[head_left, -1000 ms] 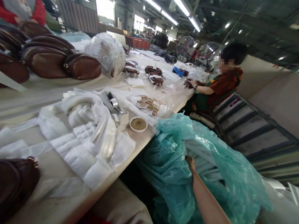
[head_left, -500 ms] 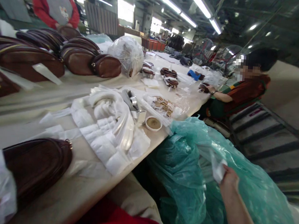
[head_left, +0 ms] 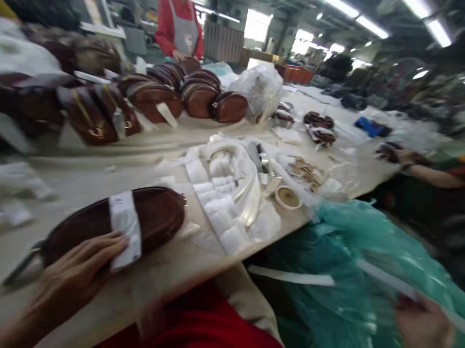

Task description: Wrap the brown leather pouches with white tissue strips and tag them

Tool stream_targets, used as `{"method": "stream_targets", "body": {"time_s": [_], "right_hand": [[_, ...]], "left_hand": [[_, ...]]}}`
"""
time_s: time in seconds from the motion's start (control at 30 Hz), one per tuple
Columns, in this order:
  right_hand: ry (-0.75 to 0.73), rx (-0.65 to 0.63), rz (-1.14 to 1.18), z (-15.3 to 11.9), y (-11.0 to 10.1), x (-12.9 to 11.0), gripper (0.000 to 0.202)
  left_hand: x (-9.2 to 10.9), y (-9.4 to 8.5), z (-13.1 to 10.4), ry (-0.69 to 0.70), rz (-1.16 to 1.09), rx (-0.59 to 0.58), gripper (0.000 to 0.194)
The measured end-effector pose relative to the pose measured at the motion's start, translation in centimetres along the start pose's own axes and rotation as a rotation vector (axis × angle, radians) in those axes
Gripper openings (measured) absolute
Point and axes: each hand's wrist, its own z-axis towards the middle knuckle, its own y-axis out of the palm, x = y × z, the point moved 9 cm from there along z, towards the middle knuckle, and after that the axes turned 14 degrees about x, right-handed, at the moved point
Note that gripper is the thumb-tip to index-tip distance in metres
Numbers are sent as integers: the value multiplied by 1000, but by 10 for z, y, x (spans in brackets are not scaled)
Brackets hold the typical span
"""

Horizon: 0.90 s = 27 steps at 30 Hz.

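Lower left, my open left grip (head_left: 82,267) should steady the brown bag (head_left: 92,222) while my right grip (head_left: 424,318) pinches a white strip (head_left: 387,280).

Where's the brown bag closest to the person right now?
In the head view, the brown bag lies at lower left on the table, under the person's left hand and left of the pile of white strips.

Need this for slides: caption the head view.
Left hand on a brown bag and its white strip; right hand holding a pale strip.
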Motion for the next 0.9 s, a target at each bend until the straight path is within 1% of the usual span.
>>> {"method": "stream_targets", "body": {"time_s": [0.03,0.07,0.1,0.13,0.17,0.23,0.3,0.33,0.37,0.43,0.5,0.53,0.57,0.6,0.7,0.77,0.9], "right_hand": [[-3,41,2,-4,-5,-3,13],[8,52,5,-13,-5,-1,12],[30,35,6,-27,1,4,13],[61,-31,8,-48,15,13,16],[115,-157,6,-75,37,25,23],[223,-389,-37,-142,82,51,30],[355,-617,-75,-216,122,75,36],[423,-725,-96,-252,137,86,41],[486,-831,-120,-286,148,96,44],[590,-1026,-192,-346,163,113,44],[681,-1172,-260,-393,171,128,37],[730,-1215,-285,-413,173,135,35],[782,-1232,-306,-431,176,142,36],[832,-1219,-320,-445,179,148,37],[921,-1113,-346,-477,193,163,37],[943,-1071,-360,-492,203,170,34],[969,-1094,-427,-508,212,180,24]], "left_hand": [[-13,2,-8,-58,-2,-33,49],[-20,3,-13,-69,-17,-36,50],[-24,4,-15,-68,-25,-41,50],[-26,4,-14,-67,-24,-32,50],[-23,2,-11,-51,-17,-13,49],[-9,-5,1,-7,11,16,44],[4,-8,12,21,46,0,34],[10,-8,15,33,48,-17,29],[12,-7,16,26,45,-46,26],[9,-6,16,-27,36,-65,24],[3,-4,13,-85,29,-82,25],[1,-3,11,-104,23,-90,26],[-1,-3,10,-119,14,-98,26],[-2,-2,10,-132,5,-108,27],[-5,-1,11,-177,-23,-135,28],[-7,-2,14,-201,-48,-141,28],[-7,-2,15,-199,-83,-155,28]]}}
